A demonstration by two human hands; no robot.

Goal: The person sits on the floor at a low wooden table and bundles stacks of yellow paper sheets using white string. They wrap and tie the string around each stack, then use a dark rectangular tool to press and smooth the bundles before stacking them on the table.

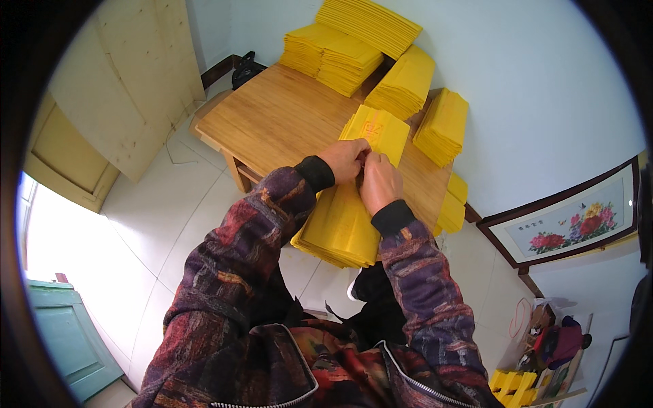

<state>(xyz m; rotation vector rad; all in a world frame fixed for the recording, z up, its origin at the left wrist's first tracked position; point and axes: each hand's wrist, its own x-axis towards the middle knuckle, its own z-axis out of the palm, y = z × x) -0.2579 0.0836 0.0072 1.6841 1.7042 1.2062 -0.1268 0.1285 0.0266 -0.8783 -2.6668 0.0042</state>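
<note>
A thick bundle of folded yellow paper [340, 228] lies lengthwise at the near edge of the wooden table, with reddish marks on its far part. Over its middle, my left hand [345, 158] and my right hand [381, 182] meet, fingertips pinched close together. The bundle looks drawn in under them, narrower there than at its near end. Whatever the fingers hold, perhaps something thin, is too small to make out. Both hands are closed and rest on or just above the paper.
The wooden table [272, 119] carries more yellow paper stacks [333, 58] at the back and a stack [442, 126] on the right. A framed flower picture [564, 221] leans along the right wall. Wooden boards [122, 75] stand at the left, above a tiled floor [180, 204].
</note>
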